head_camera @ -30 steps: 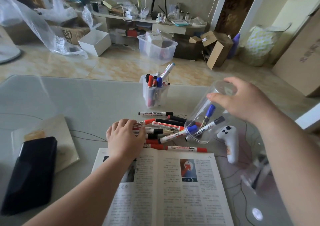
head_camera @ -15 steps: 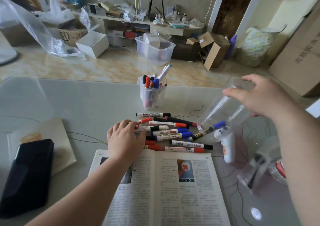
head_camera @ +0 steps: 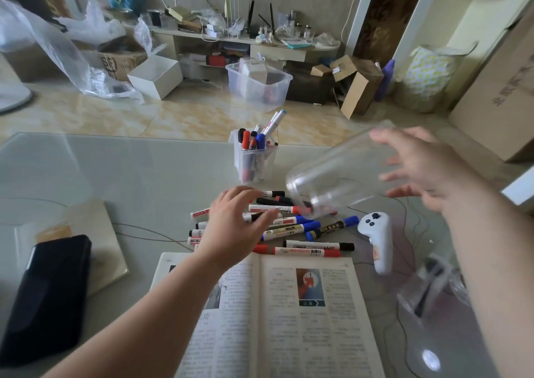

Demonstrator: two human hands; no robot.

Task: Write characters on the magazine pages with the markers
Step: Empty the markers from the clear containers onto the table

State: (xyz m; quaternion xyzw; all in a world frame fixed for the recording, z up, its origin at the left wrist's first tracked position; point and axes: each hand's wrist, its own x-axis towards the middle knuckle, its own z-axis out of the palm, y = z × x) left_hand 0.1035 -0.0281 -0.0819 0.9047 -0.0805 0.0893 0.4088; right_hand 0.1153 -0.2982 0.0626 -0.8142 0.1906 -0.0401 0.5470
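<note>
Near the left edge of the glass table point(head_camera: 130, 175) a black case point(head_camera: 49, 296) lies on a pale pad point(head_camera: 95, 227), and a thin cable point(head_camera: 144, 231) runs across the surface from beside the pad. Toward the right edge a white controller point(head_camera: 377, 239) lies flat. On the tiled floor beyond the far edge are crumpled plastic sheeting point(head_camera: 66, 56), an open white box point(head_camera: 156, 77), a clear storage bin point(head_camera: 260, 88), a tipped cardboard box point(head_camera: 358, 88), a purple bottle point(head_camera: 385, 79) and a patterned basket point(head_camera: 427, 77), with a cluttered low shelf point(head_camera: 237, 37) against the wall behind them.
</note>
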